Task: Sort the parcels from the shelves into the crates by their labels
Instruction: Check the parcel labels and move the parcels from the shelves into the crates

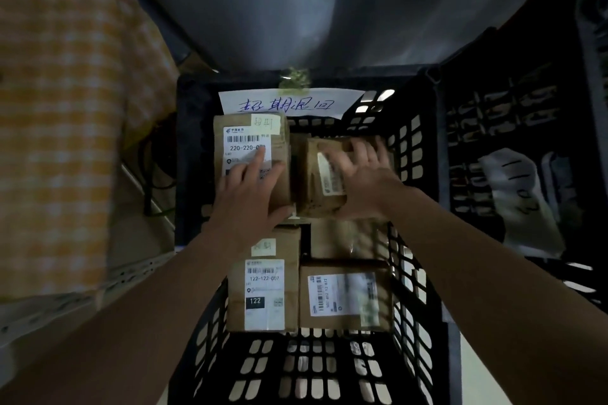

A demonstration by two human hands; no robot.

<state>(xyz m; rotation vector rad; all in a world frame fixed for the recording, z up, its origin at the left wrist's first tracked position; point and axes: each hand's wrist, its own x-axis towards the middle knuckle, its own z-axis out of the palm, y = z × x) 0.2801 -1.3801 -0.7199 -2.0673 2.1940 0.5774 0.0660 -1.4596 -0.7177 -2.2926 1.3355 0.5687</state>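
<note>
Left grip (250, 187) open, straight fingers flat on 220-220 parcel (237, 141), far left in black crate (418, 148). Right grip (358, 174), blurred, fingers over top, thumb at near edge, clasps neighbouring parcel (309, 181), far right in same crate. 122-122 parcel (263, 293) lies nearer. Handwritten paper sign (289, 105) on far wall.

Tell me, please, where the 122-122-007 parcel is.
Head view, lower centre: the 122-122-007 parcel lies in the black crate, left of another parcel, below the left hand.
</note>
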